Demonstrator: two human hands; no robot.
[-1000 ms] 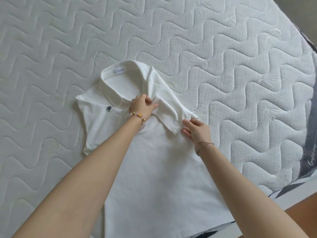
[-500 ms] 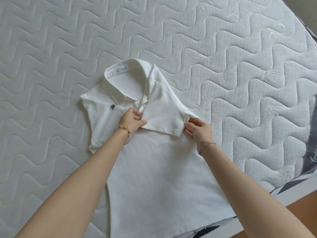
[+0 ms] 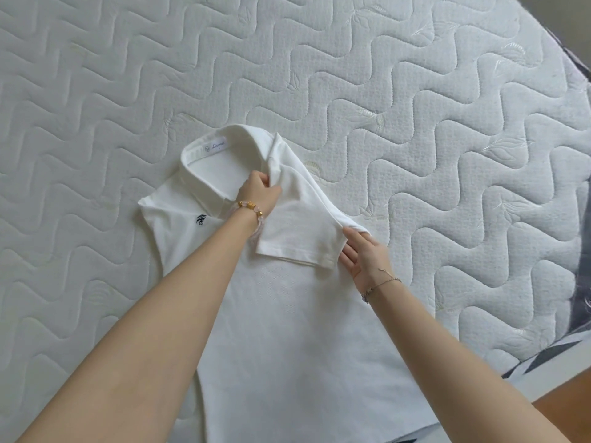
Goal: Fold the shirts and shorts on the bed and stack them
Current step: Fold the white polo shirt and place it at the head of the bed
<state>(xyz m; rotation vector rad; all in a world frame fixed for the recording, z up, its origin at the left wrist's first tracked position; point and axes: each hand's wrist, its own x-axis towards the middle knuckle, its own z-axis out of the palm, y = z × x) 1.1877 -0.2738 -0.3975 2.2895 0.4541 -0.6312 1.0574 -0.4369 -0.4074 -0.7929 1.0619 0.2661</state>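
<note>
1. Moved up from the sleeve hem to the collar: left hand (image 3: 259, 195), grip now pinching the folded sleeve (image 3: 300, 231).
2. Released, fingers flat against the sleeve's edge: right hand (image 3: 363, 255), probably steadying the fold.
3. Spread front-up on the quilted mattress (image 3: 415, 91): white polo shirt (image 3: 287, 330).

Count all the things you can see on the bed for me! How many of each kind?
White polo shirt: 1
Hands: 2, left hand and right hand
Bracelets: 2, beaded bracelet and thin chain bracelet
Total: 5, all over the quilted white mattress. No shorts in view.
</note>
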